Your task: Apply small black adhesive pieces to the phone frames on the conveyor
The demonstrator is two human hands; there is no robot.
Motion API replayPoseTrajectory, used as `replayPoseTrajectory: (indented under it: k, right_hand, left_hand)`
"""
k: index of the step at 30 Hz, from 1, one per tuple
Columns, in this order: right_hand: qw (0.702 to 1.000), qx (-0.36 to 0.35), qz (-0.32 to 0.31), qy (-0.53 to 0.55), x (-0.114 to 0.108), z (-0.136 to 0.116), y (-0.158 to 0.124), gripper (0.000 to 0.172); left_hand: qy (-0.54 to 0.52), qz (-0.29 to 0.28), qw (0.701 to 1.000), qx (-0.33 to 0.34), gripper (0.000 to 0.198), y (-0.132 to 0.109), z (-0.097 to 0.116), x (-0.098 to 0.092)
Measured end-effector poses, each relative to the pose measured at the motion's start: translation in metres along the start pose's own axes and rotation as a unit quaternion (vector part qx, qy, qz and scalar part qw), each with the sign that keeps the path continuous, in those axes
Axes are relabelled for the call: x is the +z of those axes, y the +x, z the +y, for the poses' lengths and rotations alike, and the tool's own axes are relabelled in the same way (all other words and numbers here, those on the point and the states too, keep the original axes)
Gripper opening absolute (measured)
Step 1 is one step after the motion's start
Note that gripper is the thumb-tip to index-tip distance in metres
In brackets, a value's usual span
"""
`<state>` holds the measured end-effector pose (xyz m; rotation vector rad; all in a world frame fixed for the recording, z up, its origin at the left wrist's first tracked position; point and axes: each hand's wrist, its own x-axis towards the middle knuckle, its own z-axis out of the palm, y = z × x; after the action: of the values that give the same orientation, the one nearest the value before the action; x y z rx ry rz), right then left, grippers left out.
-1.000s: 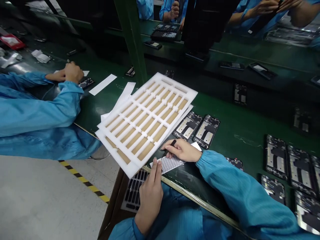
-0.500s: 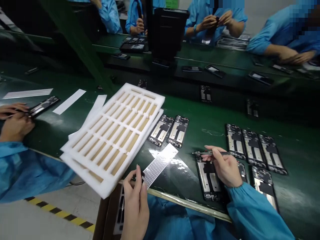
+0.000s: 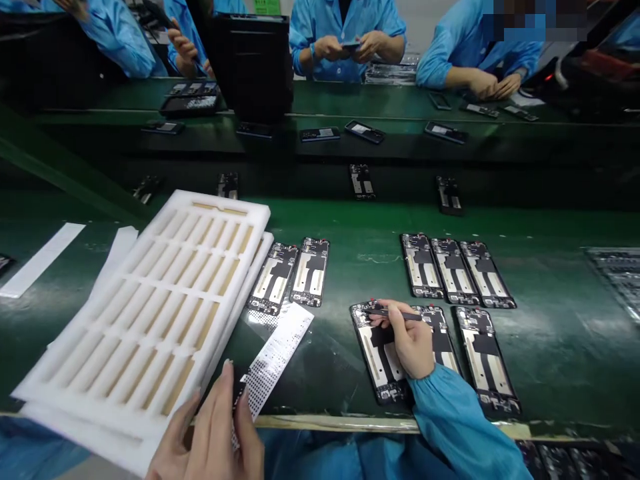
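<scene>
My right hand (image 3: 407, 340) is closed around black tweezers (image 3: 395, 313), whose tip rests over the top of a phone frame (image 3: 375, 353) lying on the green bench. My left hand (image 3: 213, 437) sits at the near edge with fingers stretched out, fingertips pressing the lower end of a white sheet of small dots (image 3: 275, 357). A stack of white foam trays (image 3: 150, 313) with tan slots lies just left of that hand.
Several more phone frames lie in rows on the green bench (image 3: 550, 333), two of them (image 3: 290, 273) beside the trays. White paper strips (image 3: 40, 260) lie at far left. Across a raised belt with phones (image 3: 365, 131), several people in blue coats work.
My right hand with the tweezers moved from the dotted sheet rightward onto a phone frame. My view swung right. My left hand stayed on the sheet's end.
</scene>
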<state>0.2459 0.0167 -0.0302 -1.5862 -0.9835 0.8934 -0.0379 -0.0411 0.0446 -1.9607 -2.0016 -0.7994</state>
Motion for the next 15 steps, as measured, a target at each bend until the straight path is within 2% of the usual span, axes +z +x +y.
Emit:
replayPoseTrajectory:
  k: [4, 7, 10, 13, 15]
  right_hand:
    - [1.0, -0.015, -0.002, -0.018, 0.002, -0.003, 0.001, 0.045]
    - [0.999, -0.018, -0.009, -0.024, 0.003, -0.003, 0.0, 0.044]
    - [0.998, -0.028, -0.017, -0.046, 0.003, -0.001, -0.001, 0.039]
    - [0.989, -0.107, -0.026, -0.102, 0.004, 0.0, -0.004, 0.03]
    - [0.976, -0.17, -0.03, -0.13, 0.001, -0.001, -0.008, 0.023]
  left_hand:
    - [-0.014, -0.042, 0.998, -0.046, 0.064, 0.003, 0.007, 0.005]
    - [-0.086, -0.089, 0.989, -0.078, 0.052, 0.001, 0.008, 0.012]
    - [-0.145, -0.13, 0.979, -0.056, 0.036, -0.002, 0.006, 0.02]
    - [-0.189, -0.142, 0.971, -0.023, 0.031, -0.005, 0.012, 0.029]
    - [-0.231, -0.165, 0.959, 0.003, 0.029, -0.008, 0.024, 0.035]
